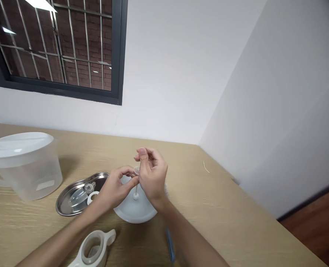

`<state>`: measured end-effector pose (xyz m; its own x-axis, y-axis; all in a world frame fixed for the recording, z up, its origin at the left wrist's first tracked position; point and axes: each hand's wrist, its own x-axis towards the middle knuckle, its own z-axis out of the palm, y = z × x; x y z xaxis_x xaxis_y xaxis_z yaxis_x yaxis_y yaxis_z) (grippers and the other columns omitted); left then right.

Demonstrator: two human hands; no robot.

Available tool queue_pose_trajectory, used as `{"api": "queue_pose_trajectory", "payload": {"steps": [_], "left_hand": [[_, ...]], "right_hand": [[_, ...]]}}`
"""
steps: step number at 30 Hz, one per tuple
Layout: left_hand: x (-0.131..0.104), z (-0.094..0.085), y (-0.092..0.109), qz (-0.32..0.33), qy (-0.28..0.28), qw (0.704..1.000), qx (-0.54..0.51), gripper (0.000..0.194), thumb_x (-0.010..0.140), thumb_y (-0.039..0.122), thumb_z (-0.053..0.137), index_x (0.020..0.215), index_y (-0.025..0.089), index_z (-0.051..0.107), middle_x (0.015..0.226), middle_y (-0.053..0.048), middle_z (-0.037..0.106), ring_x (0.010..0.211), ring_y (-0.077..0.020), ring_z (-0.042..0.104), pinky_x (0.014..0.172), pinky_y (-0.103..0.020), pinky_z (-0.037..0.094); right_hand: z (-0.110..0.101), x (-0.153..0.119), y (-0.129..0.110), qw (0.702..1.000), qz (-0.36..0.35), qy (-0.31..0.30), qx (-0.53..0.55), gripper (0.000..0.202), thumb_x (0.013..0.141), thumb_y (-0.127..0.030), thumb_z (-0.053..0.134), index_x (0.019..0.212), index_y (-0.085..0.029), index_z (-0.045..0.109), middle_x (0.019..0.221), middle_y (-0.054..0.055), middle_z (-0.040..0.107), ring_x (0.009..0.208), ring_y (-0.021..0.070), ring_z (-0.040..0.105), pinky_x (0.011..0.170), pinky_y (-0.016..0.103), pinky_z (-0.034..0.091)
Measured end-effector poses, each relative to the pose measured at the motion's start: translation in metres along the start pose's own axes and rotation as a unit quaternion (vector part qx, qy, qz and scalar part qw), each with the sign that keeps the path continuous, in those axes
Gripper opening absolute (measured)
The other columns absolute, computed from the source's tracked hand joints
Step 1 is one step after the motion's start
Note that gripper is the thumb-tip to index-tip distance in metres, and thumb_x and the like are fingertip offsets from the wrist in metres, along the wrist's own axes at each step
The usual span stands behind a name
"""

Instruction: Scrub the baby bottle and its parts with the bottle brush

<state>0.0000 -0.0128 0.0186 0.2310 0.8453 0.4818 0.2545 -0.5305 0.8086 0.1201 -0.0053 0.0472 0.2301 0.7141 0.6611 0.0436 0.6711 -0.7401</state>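
Over a white bowl [135, 213], both of my hands meet close together. My left hand [118, 185] pinches a small translucent round piece [137, 170] between thumb and fingers. Right beside it, my right hand [152, 174] is closed, with its thumb against curled fingers; what it grips is mostly hidden. Below the fingertips a thin pale stick or strand shows, with a small white piece [136, 195] at its lower end. I cannot tell whether that piece touches the bowl.
At left stands a lidded translucent pitcher [33, 170]. A steel tray [67, 207] holds clear and white parts. Nearer are a white ringed holder [93, 248] and a blue-handled item [170, 246], partly behind my right forearm. A thin pale stick [206, 167] lies at right.
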Motion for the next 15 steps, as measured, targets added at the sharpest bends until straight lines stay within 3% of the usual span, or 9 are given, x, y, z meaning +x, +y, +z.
{"api": "queue_pose_trajectory", "payload": {"steps": [4, 9, 15], "left_hand": [[-0.003, 0.005, 0.004, 0.005, -0.046, 0.998, 0.036, 0.01, 0.086, 0.024, 0.066, 0.078, 0.02, 0.07, 0.076, 0.001, 0.074, 0.075, -0.0163, 0.065, 0.076, -0.025, 0.049], [-0.003, 0.004, 0.006, 0.0, -0.062, 0.996, 0.058, 0.015, 0.087, 0.03, 0.068, 0.076, 0.02, 0.069, 0.075, 0.003, 0.073, 0.073, -0.0146, 0.065, 0.075, -0.023, 0.047], [-0.004, 0.004, 0.007, -0.008, -0.073, 0.997, 0.019, 0.01, 0.087, 0.02, 0.065, 0.081, 0.022, 0.073, 0.081, 0.004, 0.077, 0.08, -0.0146, 0.069, 0.079, -0.022, 0.047]], "right_hand": [[-0.006, 0.009, -0.006, 0.999, -0.03, 0.039, 0.0, 0.021, 0.095, -0.036, 0.059, 0.088, -0.018, 0.067, 0.073, 0.0, 0.067, 0.067, 0.0123, 0.066, 0.064, 0.025, 0.054], [-0.014, 0.018, -0.017, 0.996, -0.049, 0.069, 0.015, 0.021, 0.095, -0.035, 0.059, 0.088, -0.017, 0.067, 0.07, 0.0, 0.067, 0.064, 0.0114, 0.065, 0.063, 0.025, 0.055], [-0.01, 0.011, -0.02, 0.995, -0.065, 0.074, 0.015, 0.018, 0.096, -0.032, 0.059, 0.088, -0.017, 0.066, 0.071, -0.001, 0.066, 0.065, 0.0108, 0.065, 0.062, 0.024, 0.055]]}}
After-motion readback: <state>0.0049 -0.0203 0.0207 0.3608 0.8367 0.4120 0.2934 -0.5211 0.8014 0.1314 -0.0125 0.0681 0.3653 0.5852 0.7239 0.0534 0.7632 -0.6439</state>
